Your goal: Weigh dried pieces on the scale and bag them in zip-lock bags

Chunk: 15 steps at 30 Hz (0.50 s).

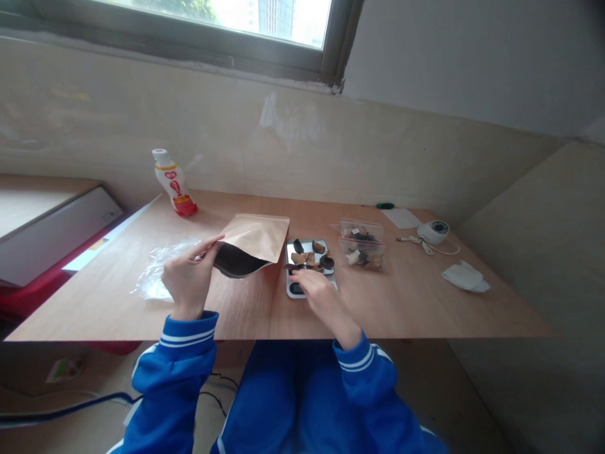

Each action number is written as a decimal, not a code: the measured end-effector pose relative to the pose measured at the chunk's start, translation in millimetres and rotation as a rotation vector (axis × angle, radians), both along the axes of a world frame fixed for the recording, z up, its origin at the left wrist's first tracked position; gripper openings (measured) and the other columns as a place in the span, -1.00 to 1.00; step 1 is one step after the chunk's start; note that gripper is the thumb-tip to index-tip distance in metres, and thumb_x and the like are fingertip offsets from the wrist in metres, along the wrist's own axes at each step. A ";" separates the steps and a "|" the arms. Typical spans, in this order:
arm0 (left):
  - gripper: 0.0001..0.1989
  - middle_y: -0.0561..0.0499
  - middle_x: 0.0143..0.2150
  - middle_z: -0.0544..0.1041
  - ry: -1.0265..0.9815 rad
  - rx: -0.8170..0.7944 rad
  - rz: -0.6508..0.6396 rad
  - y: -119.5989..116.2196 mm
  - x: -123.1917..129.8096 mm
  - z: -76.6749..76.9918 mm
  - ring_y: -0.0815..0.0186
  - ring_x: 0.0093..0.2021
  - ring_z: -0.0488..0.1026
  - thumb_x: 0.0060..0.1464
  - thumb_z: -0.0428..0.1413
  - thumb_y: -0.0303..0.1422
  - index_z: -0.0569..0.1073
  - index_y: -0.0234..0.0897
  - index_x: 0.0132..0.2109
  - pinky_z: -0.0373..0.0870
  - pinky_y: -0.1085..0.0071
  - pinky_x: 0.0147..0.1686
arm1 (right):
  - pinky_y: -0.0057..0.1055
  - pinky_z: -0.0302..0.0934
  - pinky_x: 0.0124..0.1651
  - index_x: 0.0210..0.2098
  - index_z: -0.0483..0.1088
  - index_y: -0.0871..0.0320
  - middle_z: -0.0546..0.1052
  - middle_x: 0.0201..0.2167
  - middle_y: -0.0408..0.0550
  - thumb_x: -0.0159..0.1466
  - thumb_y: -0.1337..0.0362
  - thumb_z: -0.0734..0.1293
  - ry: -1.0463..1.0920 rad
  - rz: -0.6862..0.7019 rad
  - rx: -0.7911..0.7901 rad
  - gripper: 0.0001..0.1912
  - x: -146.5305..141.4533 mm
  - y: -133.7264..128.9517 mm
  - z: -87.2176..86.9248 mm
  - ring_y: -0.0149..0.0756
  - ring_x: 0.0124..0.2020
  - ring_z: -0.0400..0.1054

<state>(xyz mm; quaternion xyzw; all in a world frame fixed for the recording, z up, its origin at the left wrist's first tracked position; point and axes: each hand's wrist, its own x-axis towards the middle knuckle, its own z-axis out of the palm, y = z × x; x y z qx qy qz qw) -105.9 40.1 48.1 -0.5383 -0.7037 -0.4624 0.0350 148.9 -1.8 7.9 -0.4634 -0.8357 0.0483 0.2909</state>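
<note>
A brown paper pouch (259,236) with a dark inside gapes toward me, its left edge pinched by my left hand (191,274). Right of it lies a small white scale (290,290) with several dried brown and black pieces (311,258) on its plate. My right hand (324,299) reaches over the scale's front, fingers closed together at the pieces on the near left side; whether something is between the fingertips is too small to tell. Part of the scale's display is visible beside the fingers.
On the wooden table (401,309) are a clear plastic wrapper (158,274), a white-red bottle (176,186), two zip bags (363,252) of dried pieces, a white camera device (433,232) with cable, a crumpled tissue (466,276), white paper (401,218) and a green item (385,205).
</note>
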 end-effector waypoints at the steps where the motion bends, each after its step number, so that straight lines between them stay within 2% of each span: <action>1: -0.78 0.06 -0.40 0.62 0.000 0.004 -0.004 -0.1 -0.1 -0.3 0.28 -0.33 0.53 0.08 0.15 -0.17 0.59 0.00 -0.13 0.29 0.46 -0.39 | -0.18 0.29 0.15 -0.04 0.46 0.22 0.53 0.00 0.05 0.20 0.65 0.09 -0.022 -0.010 0.016 -0.51 -0.1 3.2 -3.2 -0.17 0.07 0.38; 4: -0.78 0.07 -0.41 0.61 0.004 0.008 -0.013 -0.5 0.0 -0.4 0.30 -0.33 0.53 0.09 0.15 -0.18 0.60 0.00 -0.13 0.29 0.47 -0.38 | -0.18 0.27 0.17 -0.03 0.47 0.19 0.51 0.02 0.03 0.18 0.66 0.08 -0.052 -0.051 0.045 -0.47 0.1 12.2 -13.2 -0.18 0.10 0.35; 9: -0.78 0.07 -0.42 0.61 0.008 0.001 -0.011 -0.9 0.2 -0.1 0.31 -0.33 0.52 0.09 0.14 -0.17 0.59 -0.01 -0.13 0.29 0.47 -0.38 | -0.13 0.23 0.20 -0.05 0.48 0.20 0.50 0.05 0.03 0.22 0.61 0.10 -0.043 -0.079 0.068 -0.53 0.3 20.0 -24.4 -0.17 0.14 0.33; 13: -0.78 0.08 -0.43 0.60 0.010 -0.010 -0.004 -0.9 0.1 -1.0 0.31 -0.34 0.52 0.10 0.13 -0.17 0.59 0.00 -0.13 0.29 0.47 -0.37 | -0.10 0.21 0.21 -0.06 0.48 0.16 0.48 0.07 0.02 0.26 0.56 0.12 0.016 -0.040 0.054 -0.58 0.5 13.7 -20.9 -0.17 0.19 0.26; 15: -0.76 0.06 -0.43 0.60 0.019 -0.021 0.003 -0.3 -0.8 -1.8 0.30 -0.34 0.52 0.11 0.12 -0.16 0.59 0.00 -0.11 0.28 0.46 -0.37 | -0.08 0.22 0.18 -0.05 0.47 0.13 0.47 0.08 0.02 0.28 0.52 0.12 0.056 -0.062 0.053 -0.60 3.0 8.7 -16.4 -0.17 0.17 0.27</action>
